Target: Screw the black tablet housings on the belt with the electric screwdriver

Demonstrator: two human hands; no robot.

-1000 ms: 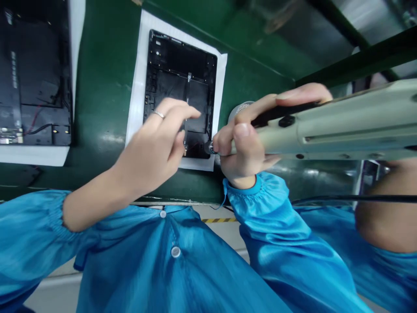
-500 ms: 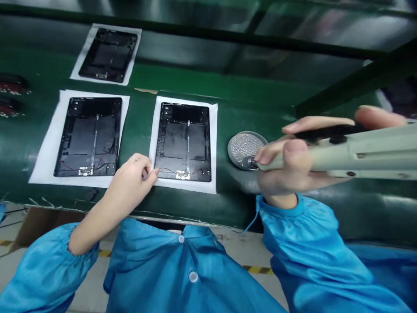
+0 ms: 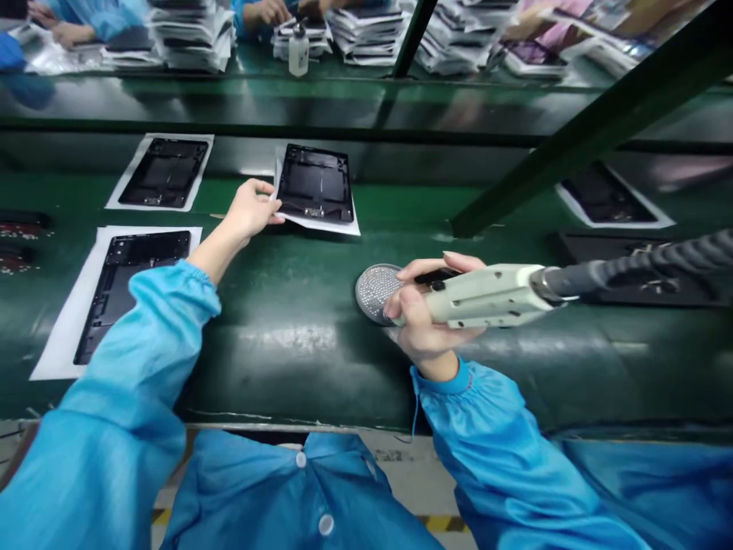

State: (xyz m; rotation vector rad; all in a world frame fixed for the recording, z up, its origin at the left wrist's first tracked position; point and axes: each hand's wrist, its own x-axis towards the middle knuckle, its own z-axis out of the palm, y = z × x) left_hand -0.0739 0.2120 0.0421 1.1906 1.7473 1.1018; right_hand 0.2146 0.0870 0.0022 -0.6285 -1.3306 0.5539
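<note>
My left hand [image 3: 247, 210] pinching the white sheet [image 3: 321, 221] under the black tablet shell [image 3: 316, 183] at upper centre, my right hand [image 3: 424, 317] wrapped around the electric screwdriver [image 3: 486, 296] mid-frame, its tip over the screw dish [image 3: 373, 290] on the green table [image 3: 286, 336]

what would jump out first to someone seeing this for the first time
Most striking is the pale electric screwdriver gripped in the right hand at centre right, its tip over a round dish of tiny screws. Further back, the left hand pinches the edge of a white sheet carrying an open black tablet shell, on a glossy green belt.
</note>
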